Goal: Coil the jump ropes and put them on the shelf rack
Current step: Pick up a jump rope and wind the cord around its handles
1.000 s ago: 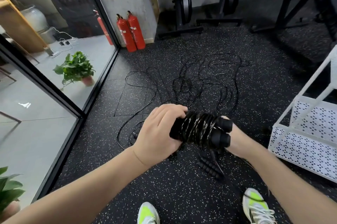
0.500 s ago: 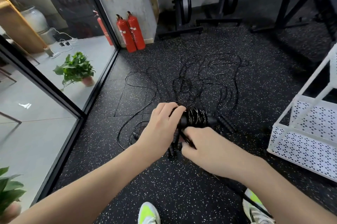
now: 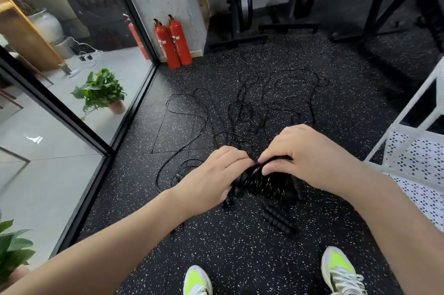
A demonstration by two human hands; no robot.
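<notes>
A black jump rope is wound into a tight coil (image 3: 263, 183) around its handles, held between both hands above the floor. My left hand (image 3: 213, 174) grips the coil's left end. My right hand (image 3: 310, 153) lies over the top right of the coil with its fingertips curled onto the windings. Under the hands, a loose pair of ribbed black handles (image 3: 278, 220) lies on the floor. Several uncoiled black ropes (image 3: 264, 107) sprawl in a tangle further ahead. The white perforated shelf rack (image 3: 418, 157) stands at the right.
A glass wall with a black frame (image 3: 79, 126) runs along the left, a potted plant (image 3: 103, 93) behind it. Two red fire extinguishers (image 3: 173, 42) stand at the pillar. Black gym machine bases (image 3: 242, 40) line the back. My shoes (image 3: 341, 270) are at the bottom.
My right hand has come up from below the coil and now rests over its top right. The coil sits lower and closer to me. My left hand keeps its hold.
</notes>
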